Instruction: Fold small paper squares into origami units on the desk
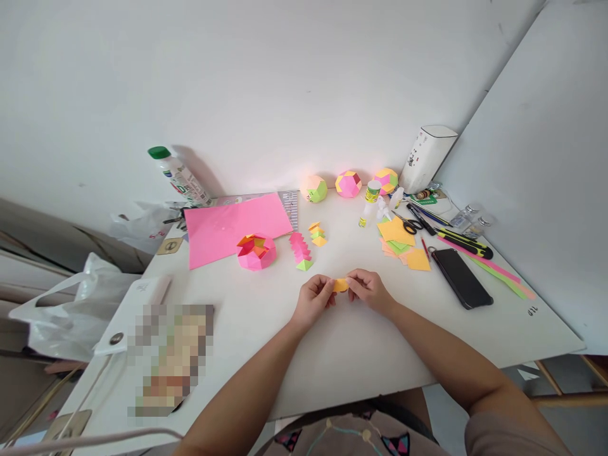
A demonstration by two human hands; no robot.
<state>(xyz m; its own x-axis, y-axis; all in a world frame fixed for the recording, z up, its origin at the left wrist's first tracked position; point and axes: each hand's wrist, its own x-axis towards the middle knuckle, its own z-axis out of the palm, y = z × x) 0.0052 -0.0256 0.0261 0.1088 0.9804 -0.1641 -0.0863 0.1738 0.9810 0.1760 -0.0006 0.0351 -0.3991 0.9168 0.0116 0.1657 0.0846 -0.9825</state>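
Between my two hands is a small folded piece of orange paper, held just above the white table. My left hand pinches its left end, and my right hand pinches its right end. Beyond my left hand lie a row of folded pink and green paper pieces and a shorter row of orange and green ones. A partly open pink paper ball with orange inside sits farther left. Orange, green and peach paper squares are piled past my right hand.
Finished-looking paper balls stand along the wall beside a glue bottle. Scissors, a utility knife and a black phone lie right. Pink sheets, a white bottle and a power bank-like white box are left.
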